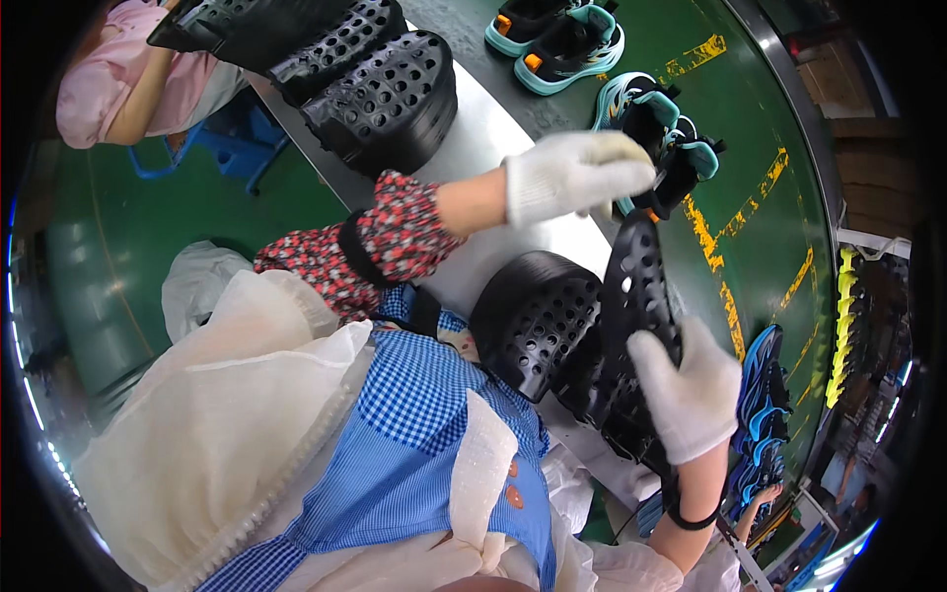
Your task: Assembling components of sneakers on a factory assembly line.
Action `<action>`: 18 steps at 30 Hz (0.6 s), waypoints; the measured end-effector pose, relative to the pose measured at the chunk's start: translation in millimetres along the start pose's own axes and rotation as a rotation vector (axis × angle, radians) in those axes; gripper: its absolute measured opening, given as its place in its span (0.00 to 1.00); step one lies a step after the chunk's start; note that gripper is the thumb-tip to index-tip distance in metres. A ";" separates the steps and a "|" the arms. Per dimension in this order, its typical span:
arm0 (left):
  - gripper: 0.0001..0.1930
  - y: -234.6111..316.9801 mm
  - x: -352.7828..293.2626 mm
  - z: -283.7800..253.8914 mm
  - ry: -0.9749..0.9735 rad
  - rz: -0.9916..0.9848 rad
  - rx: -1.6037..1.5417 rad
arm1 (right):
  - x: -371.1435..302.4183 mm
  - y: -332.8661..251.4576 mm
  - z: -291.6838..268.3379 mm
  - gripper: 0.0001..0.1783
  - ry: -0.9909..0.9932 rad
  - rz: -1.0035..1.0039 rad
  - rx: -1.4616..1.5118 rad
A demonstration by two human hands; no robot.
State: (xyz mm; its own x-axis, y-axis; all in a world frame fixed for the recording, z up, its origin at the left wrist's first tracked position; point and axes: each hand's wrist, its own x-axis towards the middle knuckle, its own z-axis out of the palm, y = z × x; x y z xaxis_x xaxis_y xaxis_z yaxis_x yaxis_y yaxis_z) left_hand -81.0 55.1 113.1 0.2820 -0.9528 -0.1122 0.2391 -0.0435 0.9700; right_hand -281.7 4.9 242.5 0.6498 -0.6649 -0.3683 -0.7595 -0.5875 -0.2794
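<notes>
My right hand point(691, 400), in a white knit glove, grips an upright black perforated plastic piece point(631, 286), long and rounded at its top, with its thumb on the near face. Stretched out beside the top of that piece is my left hand point(577, 180), also gloved, its fingers extended over a black and teal sneaker point(681, 163). Whether the left fingertips touch the sneaker or the piece, I cannot tell. Close to my apron, a stack of black perforated pieces point(538, 316) stands left of the held one.
More nested black perforated pieces point(380, 99) stand on the pale metal table point(483, 148). Other sneakers point(557, 44) sit on the green surface point(760, 128) with yellow marks beyond. Blue shoes point(760, 424) line the right. A co-worker in pink point(113, 79) is at upper left, near a blue stool point(227, 143).
</notes>
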 end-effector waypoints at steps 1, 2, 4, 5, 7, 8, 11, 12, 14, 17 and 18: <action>0.26 7.1 -11.7 -3.4 -0.171 0.100 0.009 | -5.5 -2.4 2.7 0.20 0.010 -0.044 0.044; 0.27 6.4 -18.2 6.7 -0.200 0.069 0.038 | -11.4 -5.6 3.3 0.22 -0.022 -0.037 0.040; 0.28 -3.5 -29.4 22.2 -0.228 0.119 0.135 | -23.4 -11.6 10.2 0.24 -0.043 -0.063 -0.021; 0.28 -9.7 -34.1 25.6 -0.236 0.196 0.199 | -29.6 -16.8 12.1 0.24 -0.077 -0.044 -0.038; 0.23 3.3 -42.5 29.5 -0.380 0.015 0.078 | -43.4 -27.4 13.5 0.23 -0.077 -0.042 -0.091; 0.21 11.4 -43.6 27.9 -0.425 -0.003 0.064 | -47.0 -30.2 14.6 0.22 -0.095 -0.043 -0.067; 0.19 6.9 -48.7 31.8 -0.518 -0.013 0.064 | -58.0 -30.2 33.2 0.20 -0.038 -0.309 -0.114; 0.17 -0.4 -48.1 34.5 -0.572 -0.008 0.081 | -56.8 -29.1 41.6 0.20 -0.038 -0.366 -0.093; 0.16 -11.1 -49.2 42.2 -0.462 0.153 0.212 | -51.1 -27.8 49.7 0.19 -0.072 -0.461 -0.108; 0.14 -19.3 -40.3 46.2 -0.247 0.538 0.529 | -41.2 -32.1 50.4 0.17 -0.090 -0.483 -0.124; 0.12 -13.8 -32.5 40.7 -0.156 0.664 0.737 | -38.4 -32.3 49.4 0.16 -0.102 -0.489 -0.122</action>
State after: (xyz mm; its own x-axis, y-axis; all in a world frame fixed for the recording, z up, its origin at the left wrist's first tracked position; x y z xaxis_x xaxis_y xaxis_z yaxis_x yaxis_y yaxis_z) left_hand -131.3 74.4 112.1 0.0115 -0.8782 0.4781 -0.5724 0.3863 0.7233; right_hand -283.7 72.2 221.9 0.9174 -0.2536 -0.3066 -0.3539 -0.8722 -0.3376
